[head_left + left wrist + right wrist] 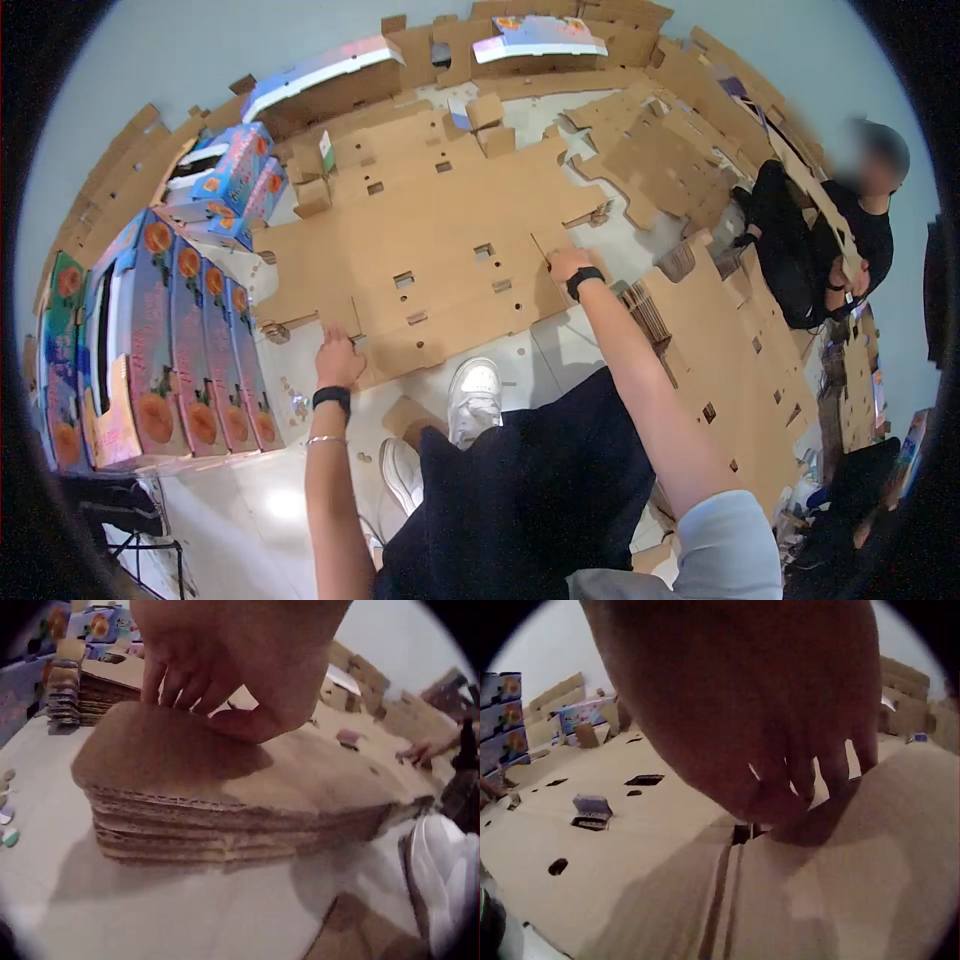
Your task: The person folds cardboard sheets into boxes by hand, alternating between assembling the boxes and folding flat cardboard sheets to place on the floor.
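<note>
A large flat sheet of brown cardboard (400, 240) with punched slots lies on top of a stack in front of the person. The left hand (340, 360) rests on its near left corner; in the left wrist view the fingertips of the left hand (225, 667) touch the top of several layered sheets (225, 825). At the right side of the sheet, the right hand (570, 265) touches the surface beside a slit. Seen from the right wrist, the right hand (757, 712) has its fingers pointing down onto the cardboard (660, 877), next to a small dark slot.
Printed boxes (155, 350) stand at the left, with more blue boxes (235, 170) behind. Another cardboard stack (730, 350) lies at the right. A seated person (870, 220) holds cardboard at the far right. White shoes (474, 395) stand at the near edge.
</note>
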`<act>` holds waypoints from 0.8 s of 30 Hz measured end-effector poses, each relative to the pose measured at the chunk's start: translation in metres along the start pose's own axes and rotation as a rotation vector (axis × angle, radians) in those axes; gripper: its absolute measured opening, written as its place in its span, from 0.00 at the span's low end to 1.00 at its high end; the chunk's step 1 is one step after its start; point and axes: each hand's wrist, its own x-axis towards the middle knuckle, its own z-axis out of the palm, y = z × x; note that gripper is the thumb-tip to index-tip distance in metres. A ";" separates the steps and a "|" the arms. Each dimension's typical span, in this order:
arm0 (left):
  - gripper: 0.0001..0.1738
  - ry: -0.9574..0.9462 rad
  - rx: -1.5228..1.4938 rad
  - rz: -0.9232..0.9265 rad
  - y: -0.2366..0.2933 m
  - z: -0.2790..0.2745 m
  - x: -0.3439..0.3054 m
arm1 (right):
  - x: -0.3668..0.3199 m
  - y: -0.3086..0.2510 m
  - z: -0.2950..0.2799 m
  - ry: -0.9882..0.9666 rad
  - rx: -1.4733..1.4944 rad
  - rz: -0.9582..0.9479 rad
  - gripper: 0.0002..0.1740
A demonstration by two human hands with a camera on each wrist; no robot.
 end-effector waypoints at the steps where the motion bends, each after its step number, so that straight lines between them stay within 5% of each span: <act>1: 0.37 0.024 0.010 0.001 0.008 -0.017 -0.007 | 0.000 -0.007 -0.006 -0.176 -0.071 -0.018 0.15; 3: 0.39 -0.144 0.091 -0.097 0.029 -0.044 -0.014 | -0.028 -0.022 -0.007 0.054 -0.139 -0.212 0.18; 4: 0.42 -0.047 0.079 -0.042 0.019 -0.028 -0.021 | -0.044 -0.028 -0.010 0.155 -0.172 -0.311 0.19; 7: 0.42 -0.002 0.057 0.010 0.013 -0.025 -0.052 | -0.107 -0.040 -0.038 0.230 0.249 -0.595 0.26; 13: 0.47 0.173 -0.099 0.040 -0.003 -0.032 -0.069 | -0.178 -0.037 -0.089 -0.193 0.402 -0.878 0.28; 19: 0.28 0.811 -0.054 0.342 0.001 -0.234 -0.106 | -0.244 -0.049 -0.142 -0.347 0.467 -0.780 0.26; 22: 0.24 1.109 0.121 0.195 -0.053 -0.320 -0.114 | -0.262 -0.054 -0.158 -0.305 0.390 -0.885 0.27; 23: 0.24 1.021 0.015 -0.059 -0.064 -0.347 -0.126 | -0.266 -0.057 -0.168 -0.306 0.396 -0.882 0.27; 24: 0.25 1.006 0.125 -0.114 -0.112 -0.355 -0.119 | -0.268 -0.062 -0.180 -0.392 0.467 -0.870 0.26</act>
